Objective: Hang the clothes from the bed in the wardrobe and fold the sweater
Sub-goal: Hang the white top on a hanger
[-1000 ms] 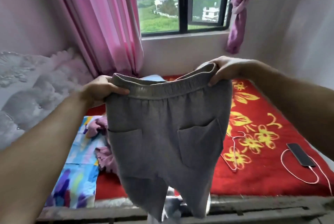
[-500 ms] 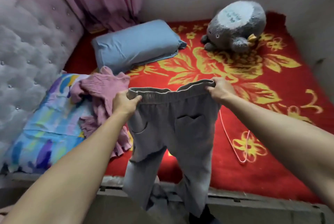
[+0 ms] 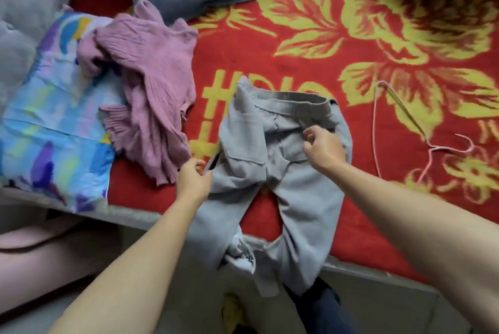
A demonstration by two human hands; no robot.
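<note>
**A:** The left hand pinches the grey fleece sweatpants at the hip, fingers curled round the cloth. And the other one?

**B:** The right hand sits over the seat, by a back pocket, fingers curled. Whether it holds any cloth, I cannot tell.

**A:** Where do the sweatpants lie?

**B:** Rumpled on the red blanket with yellow flowers, near the bed's edge. The waistband points away from the person and both legs hang over the side.

**A:** So nothing is hung?

**B:** Not that I can see. The thin pink wire hanger lies bare on the blanket, near the sweatpants on their right but apart from them. The wardrobe is out of view.

**A:** And the sweater?

**B:** The pink ribbed knit sweater is a crumpled heap on the left, partly on a multicoloured pillow. I'd judge the task is at an early stage: the sweatpants need hanging and the sweater needs folding.
</note>
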